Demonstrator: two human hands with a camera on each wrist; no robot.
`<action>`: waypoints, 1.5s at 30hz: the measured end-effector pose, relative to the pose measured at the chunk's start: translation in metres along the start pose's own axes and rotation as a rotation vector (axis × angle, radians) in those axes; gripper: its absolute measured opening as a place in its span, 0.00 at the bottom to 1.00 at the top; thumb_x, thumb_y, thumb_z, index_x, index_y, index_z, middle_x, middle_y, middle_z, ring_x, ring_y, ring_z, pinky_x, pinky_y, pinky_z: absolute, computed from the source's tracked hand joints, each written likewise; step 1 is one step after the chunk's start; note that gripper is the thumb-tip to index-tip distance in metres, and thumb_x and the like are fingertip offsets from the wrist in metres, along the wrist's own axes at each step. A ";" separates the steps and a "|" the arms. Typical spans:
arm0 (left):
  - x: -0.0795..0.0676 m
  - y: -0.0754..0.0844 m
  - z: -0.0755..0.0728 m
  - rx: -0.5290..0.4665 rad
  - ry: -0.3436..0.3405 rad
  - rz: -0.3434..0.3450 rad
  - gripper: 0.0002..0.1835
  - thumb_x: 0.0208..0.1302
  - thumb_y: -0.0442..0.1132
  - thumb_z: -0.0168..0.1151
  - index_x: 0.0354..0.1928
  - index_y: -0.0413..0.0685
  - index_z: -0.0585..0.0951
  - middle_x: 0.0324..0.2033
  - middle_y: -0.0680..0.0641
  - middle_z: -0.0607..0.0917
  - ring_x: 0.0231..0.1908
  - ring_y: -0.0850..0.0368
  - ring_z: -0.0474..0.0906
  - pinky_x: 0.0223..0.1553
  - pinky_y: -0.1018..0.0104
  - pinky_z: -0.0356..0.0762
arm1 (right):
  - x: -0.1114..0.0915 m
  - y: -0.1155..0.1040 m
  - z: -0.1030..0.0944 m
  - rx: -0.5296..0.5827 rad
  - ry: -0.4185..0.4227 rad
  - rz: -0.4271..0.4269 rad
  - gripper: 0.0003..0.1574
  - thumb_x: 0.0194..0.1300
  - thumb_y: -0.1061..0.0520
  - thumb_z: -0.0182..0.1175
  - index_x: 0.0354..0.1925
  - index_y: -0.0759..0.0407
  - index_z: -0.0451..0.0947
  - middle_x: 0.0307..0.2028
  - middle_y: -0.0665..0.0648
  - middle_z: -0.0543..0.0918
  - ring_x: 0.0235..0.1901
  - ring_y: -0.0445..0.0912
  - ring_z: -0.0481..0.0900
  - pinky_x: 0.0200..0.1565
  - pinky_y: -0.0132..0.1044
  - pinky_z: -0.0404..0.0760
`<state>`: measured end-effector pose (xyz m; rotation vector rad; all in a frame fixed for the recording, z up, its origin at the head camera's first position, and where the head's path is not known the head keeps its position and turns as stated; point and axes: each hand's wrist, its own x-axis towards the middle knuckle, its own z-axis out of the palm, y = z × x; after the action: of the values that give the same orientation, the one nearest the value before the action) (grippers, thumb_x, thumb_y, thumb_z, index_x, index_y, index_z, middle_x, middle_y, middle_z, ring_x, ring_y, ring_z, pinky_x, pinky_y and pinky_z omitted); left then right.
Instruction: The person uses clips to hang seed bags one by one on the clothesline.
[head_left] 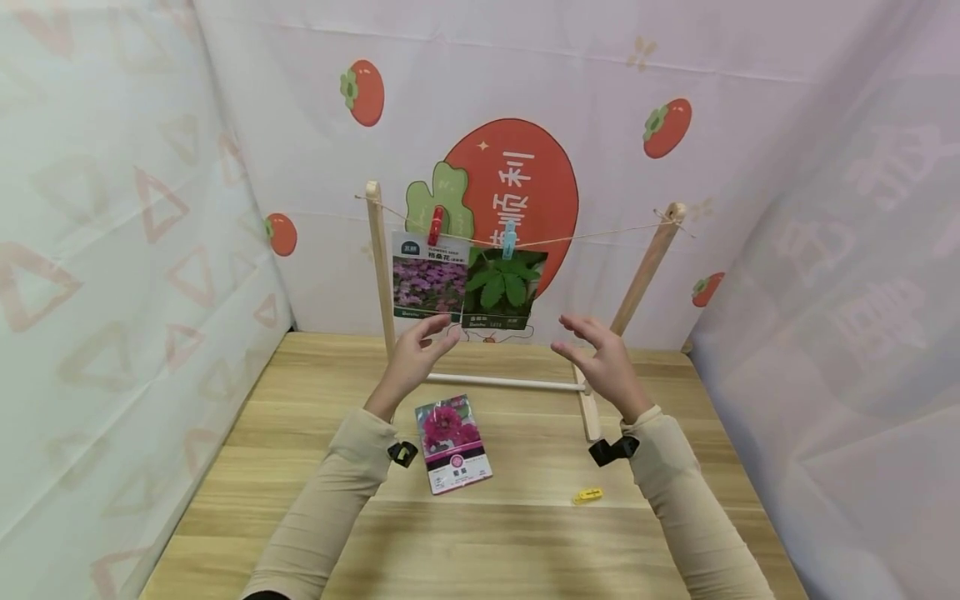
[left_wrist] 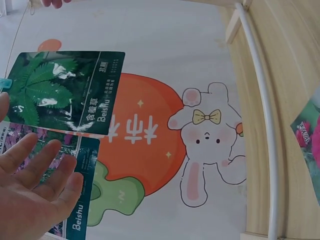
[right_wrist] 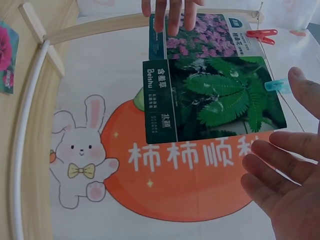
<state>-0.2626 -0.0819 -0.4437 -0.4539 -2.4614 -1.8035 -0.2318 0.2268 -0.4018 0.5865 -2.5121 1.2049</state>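
Two seed packets hang from a thin string between wooden posts. A red clothespin (head_left: 435,226) holds the purple-flower packet (head_left: 429,279); a light blue clothespin (head_left: 510,239) holds the green-leaf packet (head_left: 504,287), whose edge overlaps the first. My left hand (head_left: 417,354) is raised just in front of the purple-flower packet's lower part, fingers loosely bent and holding nothing. To the right of the leaf packet, my right hand (head_left: 602,358) hovers with spread fingers, apart from it in the head view. In the right wrist view the right hand (right_wrist: 290,180) shows its palm side near the blue clothespin (right_wrist: 277,85).
A third packet with a magenta flower (head_left: 453,444) lies on the wooden table (head_left: 510,550). A yellow clothespin (head_left: 588,496) lies to its right. The rack's white crossbar (head_left: 502,382) runs low between the posts; the right post (head_left: 648,267) leans outward. Printed cloth surrounds the table.
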 end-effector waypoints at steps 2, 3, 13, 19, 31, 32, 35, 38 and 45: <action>-0.001 -0.003 0.000 0.004 0.009 -0.001 0.29 0.69 0.50 0.59 0.66 0.42 0.71 0.65 0.41 0.74 0.67 0.44 0.67 0.68 0.43 0.63 | -0.003 0.002 0.001 0.006 0.000 0.008 0.30 0.66 0.54 0.64 0.63 0.63 0.73 0.58 0.64 0.78 0.57 0.59 0.75 0.59 0.57 0.75; -0.002 -0.004 0.001 0.006 0.013 -0.002 0.28 0.69 0.50 0.59 0.66 0.43 0.71 0.65 0.41 0.74 0.67 0.44 0.67 0.68 0.43 0.63 | -0.005 0.003 0.002 0.011 0.001 0.013 0.30 0.66 0.54 0.64 0.63 0.63 0.73 0.58 0.64 0.78 0.57 0.59 0.75 0.59 0.58 0.74; -0.008 -0.015 0.002 -0.036 0.053 -0.024 0.26 0.70 0.43 0.59 0.65 0.37 0.71 0.64 0.35 0.73 0.67 0.39 0.66 0.68 0.39 0.60 | -0.019 0.014 0.010 0.031 0.041 0.015 0.26 0.65 0.57 0.64 0.60 0.66 0.75 0.56 0.65 0.80 0.55 0.58 0.78 0.58 0.53 0.76; -0.021 0.006 0.000 -0.022 0.040 -0.063 0.25 0.71 0.39 0.57 0.65 0.34 0.70 0.65 0.33 0.72 0.67 0.38 0.65 0.69 0.40 0.60 | -0.027 0.022 0.014 0.019 0.064 0.001 0.24 0.64 0.60 0.64 0.57 0.68 0.77 0.54 0.67 0.81 0.54 0.58 0.79 0.55 0.53 0.78; -0.015 -0.033 0.005 -0.009 0.037 -0.072 0.27 0.70 0.51 0.58 0.64 0.42 0.72 0.64 0.41 0.75 0.67 0.43 0.67 0.68 0.44 0.63 | -0.046 0.026 0.020 0.088 0.075 0.111 0.25 0.64 0.62 0.63 0.59 0.68 0.75 0.54 0.68 0.81 0.53 0.59 0.79 0.55 0.54 0.78; -0.015 -0.034 0.005 -0.007 0.034 -0.073 0.27 0.70 0.50 0.57 0.65 0.42 0.72 0.64 0.40 0.74 0.67 0.43 0.67 0.68 0.43 0.63 | -0.047 0.029 0.021 0.105 0.080 0.108 0.25 0.64 0.62 0.64 0.58 0.68 0.76 0.53 0.68 0.81 0.52 0.60 0.80 0.55 0.54 0.78; -0.018 -0.037 0.006 -0.002 0.040 -0.083 0.26 0.71 0.49 0.57 0.64 0.41 0.72 0.64 0.40 0.75 0.66 0.42 0.67 0.68 0.43 0.64 | -0.051 0.033 0.024 0.127 0.083 0.118 0.24 0.63 0.62 0.64 0.56 0.70 0.77 0.51 0.69 0.82 0.50 0.59 0.80 0.54 0.53 0.80; -0.020 -0.041 0.006 0.001 0.048 -0.093 0.26 0.71 0.48 0.57 0.64 0.41 0.72 0.63 0.40 0.75 0.66 0.42 0.68 0.67 0.43 0.65 | -0.055 0.035 0.028 0.119 0.090 0.143 0.22 0.63 0.62 0.65 0.54 0.71 0.78 0.51 0.69 0.83 0.49 0.57 0.81 0.53 0.48 0.81; -0.025 -0.050 0.008 0.004 0.053 -0.095 0.27 0.70 0.49 0.58 0.64 0.40 0.72 0.64 0.39 0.75 0.66 0.42 0.68 0.67 0.42 0.64 | -0.070 0.043 0.032 0.110 0.078 0.196 0.24 0.63 0.63 0.65 0.56 0.72 0.77 0.51 0.70 0.82 0.49 0.59 0.80 0.53 0.51 0.81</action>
<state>-0.2515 -0.0933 -0.4972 -0.2897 -2.4907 -1.8186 -0.1942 0.2417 -0.4801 0.3169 -2.4964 1.4134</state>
